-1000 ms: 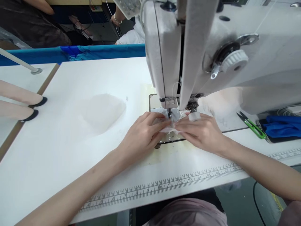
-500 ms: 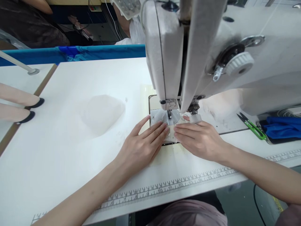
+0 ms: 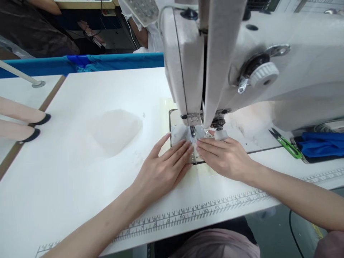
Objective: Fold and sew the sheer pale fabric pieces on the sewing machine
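Observation:
My left hand (image 3: 164,167) lies flat with fingers stretched, its fingertips on a small sheer whitish piece (image 3: 180,133) in front of the presser foot (image 3: 192,132). From the other side my right hand (image 3: 228,157) rests with fingers outstretched close together, their tips at the metal plate (image 3: 176,117) just right of the foot. Under those fingertips the edge of the sheer piece is hidden. Above both hands stands the white sewing machine (image 3: 184,64).
Green-handled thread snips (image 3: 287,144) lie at the right beside a dark tray (image 3: 309,160) holding blue cloth (image 3: 319,143). A printed ruler (image 3: 182,218) runs along the table's front edge. Two beige rods with black ends (image 3: 33,135) reach in from the left. Other people sit beyond the blue cloth edge.
The camera view has shifted slightly, with the machine head a little further left. My right fingertips sit slightly closer to my left ones, and the sheer piece has changed shape beside the foot.

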### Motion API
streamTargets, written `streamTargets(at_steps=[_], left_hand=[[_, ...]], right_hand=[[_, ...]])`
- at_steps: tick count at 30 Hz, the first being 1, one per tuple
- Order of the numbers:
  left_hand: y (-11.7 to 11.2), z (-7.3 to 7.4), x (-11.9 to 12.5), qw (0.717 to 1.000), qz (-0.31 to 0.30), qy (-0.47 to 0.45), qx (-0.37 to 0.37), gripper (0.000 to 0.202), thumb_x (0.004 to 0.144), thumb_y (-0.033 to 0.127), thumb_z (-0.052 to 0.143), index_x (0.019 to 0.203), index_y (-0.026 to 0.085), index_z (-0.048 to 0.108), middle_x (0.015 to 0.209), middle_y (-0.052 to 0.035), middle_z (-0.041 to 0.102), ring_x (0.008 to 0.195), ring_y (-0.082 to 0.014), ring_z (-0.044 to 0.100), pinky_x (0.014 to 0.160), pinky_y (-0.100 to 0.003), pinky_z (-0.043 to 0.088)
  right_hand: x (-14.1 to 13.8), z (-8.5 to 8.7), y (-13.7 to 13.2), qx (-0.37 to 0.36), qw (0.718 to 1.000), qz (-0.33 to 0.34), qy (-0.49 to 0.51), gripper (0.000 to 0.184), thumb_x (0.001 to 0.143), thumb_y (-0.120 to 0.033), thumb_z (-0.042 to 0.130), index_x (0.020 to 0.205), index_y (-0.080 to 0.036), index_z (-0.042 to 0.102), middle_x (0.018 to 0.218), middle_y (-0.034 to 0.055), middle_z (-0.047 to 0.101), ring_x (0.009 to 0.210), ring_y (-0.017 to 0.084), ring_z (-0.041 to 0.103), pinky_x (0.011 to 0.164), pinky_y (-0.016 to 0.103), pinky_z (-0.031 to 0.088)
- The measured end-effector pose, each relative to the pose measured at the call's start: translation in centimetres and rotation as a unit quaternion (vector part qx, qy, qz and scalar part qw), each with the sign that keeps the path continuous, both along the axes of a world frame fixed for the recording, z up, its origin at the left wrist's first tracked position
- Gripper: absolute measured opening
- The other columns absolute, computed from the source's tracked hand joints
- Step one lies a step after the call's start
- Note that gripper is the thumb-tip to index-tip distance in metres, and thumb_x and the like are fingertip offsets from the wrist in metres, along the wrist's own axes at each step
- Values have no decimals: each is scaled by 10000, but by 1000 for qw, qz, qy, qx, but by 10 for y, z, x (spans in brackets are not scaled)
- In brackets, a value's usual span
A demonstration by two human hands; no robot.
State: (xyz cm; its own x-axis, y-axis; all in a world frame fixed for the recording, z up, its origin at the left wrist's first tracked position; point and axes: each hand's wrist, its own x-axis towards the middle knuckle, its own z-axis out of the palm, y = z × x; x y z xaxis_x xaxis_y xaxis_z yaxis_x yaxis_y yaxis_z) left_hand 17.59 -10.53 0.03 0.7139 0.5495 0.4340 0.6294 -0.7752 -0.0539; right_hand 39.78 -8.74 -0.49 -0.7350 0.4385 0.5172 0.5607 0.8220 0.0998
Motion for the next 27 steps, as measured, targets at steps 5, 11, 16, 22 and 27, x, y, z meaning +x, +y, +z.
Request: streamTargets(at_steps=[5, 11, 16, 22, 27], left_hand=[[6, -1, 0, 1000, 3, 8, 7, 346, 944, 218, 518, 1276, 123, 541, 1229, -121, 630, 1137, -243, 611, 1097, -555, 364], [12, -2, 0, 1000, 20, 8, 5, 385, 952, 274, 510, 1305, 120, 520, 1267, -139, 600, 1169, -280, 585, 1074, -595, 361], [7, -2, 1, 999, 35, 28, 26, 367, 959, 297, 500, 1275, 115, 542, 1273, -129, 596, 1170, -285, 584, 1044, -564, 392], [8, -2, 1, 999, 35, 27, 25, 385, 968, 315, 482, 1263, 77, 545, 1257, -138, 608, 1162, -277, 588, 1080, -557, 335], [11, -3, 1, 999, 47, 15, 3, 404, 970, 334, 476, 1277, 80, 539, 1277, -138, 593, 1201, -269, 559, 1127, -544, 261]], right_hand=[[-2, -2, 3, 1, 1000, -20, -1, 229, 906, -61, 494, 978, -134, 700, 1056, 56, 721, 954, 172, 679, 1005, 393, 495], [-3, -1, 5, 12, 999, -42, -16, 254, 879, -27, 484, 1009, -98, 691, 1028, 69, 728, 911, 179, 682, 983, 381, 492], [-2, 1, 3, 30, 998, -47, -28, 297, 894, -25, 446, 1029, -132, 688, 1049, 40, 724, 880, 165, 672, 984, 382, 468], [-3, 0, 3, 24, 998, -53, -35, 323, 888, -4, 420, 1029, -115, 688, 1037, 59, 725, 909, 172, 671, 965, 375, 474], [-4, 1, 5, 21, 996, -68, -50, 340, 900, -15, 395, 1043, -112, 689, 1049, 71, 722, 953, 186, 666, 1008, 399, 452]])
